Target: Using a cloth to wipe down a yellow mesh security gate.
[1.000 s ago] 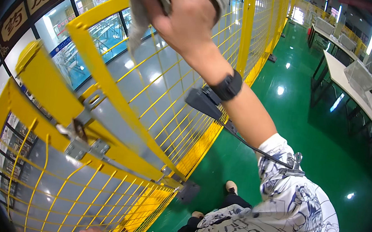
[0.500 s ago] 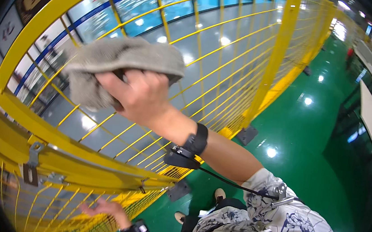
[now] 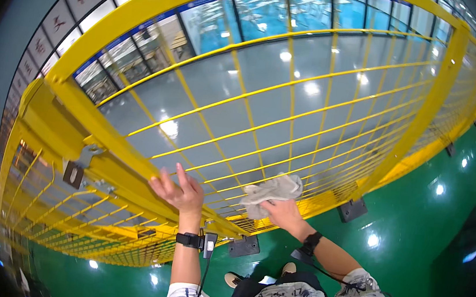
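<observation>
A crumpled grey cloth (image 3: 272, 195) is gripped by my right hand (image 3: 284, 212), low against the wire mesh of a yellow metal fence (image 3: 288, 114). Part of the cloth hides the fingers of that hand. My left hand (image 3: 181, 192) is raised beside the fence's upright post (image 3: 127, 154), its fingers spread and nothing in it. Whether its fingertips touch the post I cannot tell. Both wrists wear black straps with a cable. A metal latch (image 3: 83, 158) sits on the post, further left.
Dark foot plates (image 3: 352, 210) fix the fence to a glossy green floor (image 3: 403, 229). Beyond the mesh lies a grey floor (image 3: 255, 92) with glass panels (image 3: 263, 15) behind it. Framed signs (image 3: 60, 22) line the wall at the upper left. My shoes (image 3: 232, 279) stand close to the fence.
My right hand has moved down and right with the cloth, from high on the fence to low on the mesh. My left hand has risen toward the post. The view has swung left.
</observation>
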{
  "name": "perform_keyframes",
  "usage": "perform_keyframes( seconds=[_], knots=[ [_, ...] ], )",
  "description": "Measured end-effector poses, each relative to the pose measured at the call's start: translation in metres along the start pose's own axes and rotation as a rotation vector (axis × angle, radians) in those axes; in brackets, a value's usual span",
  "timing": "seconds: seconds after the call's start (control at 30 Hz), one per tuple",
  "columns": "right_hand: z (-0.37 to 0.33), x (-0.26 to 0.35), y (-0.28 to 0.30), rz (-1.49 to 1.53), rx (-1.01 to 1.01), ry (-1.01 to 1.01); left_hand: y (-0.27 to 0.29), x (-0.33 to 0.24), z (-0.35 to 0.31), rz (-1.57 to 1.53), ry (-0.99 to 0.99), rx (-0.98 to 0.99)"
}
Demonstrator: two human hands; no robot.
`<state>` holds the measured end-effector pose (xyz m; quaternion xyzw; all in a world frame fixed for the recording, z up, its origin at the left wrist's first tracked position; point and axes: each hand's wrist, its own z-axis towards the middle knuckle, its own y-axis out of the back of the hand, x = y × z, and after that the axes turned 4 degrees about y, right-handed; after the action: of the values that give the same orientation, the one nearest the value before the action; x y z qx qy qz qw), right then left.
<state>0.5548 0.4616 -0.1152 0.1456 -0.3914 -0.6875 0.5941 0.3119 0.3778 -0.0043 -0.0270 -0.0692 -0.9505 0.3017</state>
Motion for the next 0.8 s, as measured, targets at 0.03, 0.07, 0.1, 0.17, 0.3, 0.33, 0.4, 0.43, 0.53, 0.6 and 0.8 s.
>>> perform_keyframes(
  seconds=[0.03,0.07,0.1,0.17,0.3,0.33,0.4,0.43,0.53,0.6,0.8],
  knots=[
    [0.001,0.0,0.011,0.046,0.156,-0.06,0.002,0.006,0.0,0.0,-0.051,0.055],
    [0.004,0.001,0.02,0.084,0.313,-0.12,0.005,0.01,0.0,-0.005,-0.101,0.112],
    [0.01,0.002,0.03,0.088,0.319,-0.106,0.005,0.009,0.0,0.011,-0.094,0.112],
    [0.034,0.006,0.054,0.233,-0.064,-0.019,0.007,0.007,0.003,-0.066,-0.053,0.106],
    [0.101,0.013,0.128,0.238,-0.393,0.256,0.009,0.002,0.006,-0.169,-0.021,0.132],
    [0.124,0.021,0.144,0.22,-0.472,0.242,0.007,0.002,0.003,-0.163,-0.015,0.159],
    [0.182,0.056,0.177,0.098,-0.659,0.207,0.012,0.012,0.004,-0.161,-0.024,0.195],
    [0.212,0.061,0.19,0.058,-0.769,0.248,0.014,0.007,0.005,-0.175,-0.014,0.216],
    [0.287,0.082,0.204,-0.013,-0.965,0.319,0.004,0.01,-0.016,-0.445,-0.034,0.035],
    [0.307,0.101,0.187,-0.144,-0.948,0.325,0.003,0.017,-0.025,-0.513,-0.075,-0.015],
    [0.296,0.123,0.126,-0.257,-0.815,0.381,0.005,0.016,-0.052,-0.773,0.206,0.003]
  ],
)
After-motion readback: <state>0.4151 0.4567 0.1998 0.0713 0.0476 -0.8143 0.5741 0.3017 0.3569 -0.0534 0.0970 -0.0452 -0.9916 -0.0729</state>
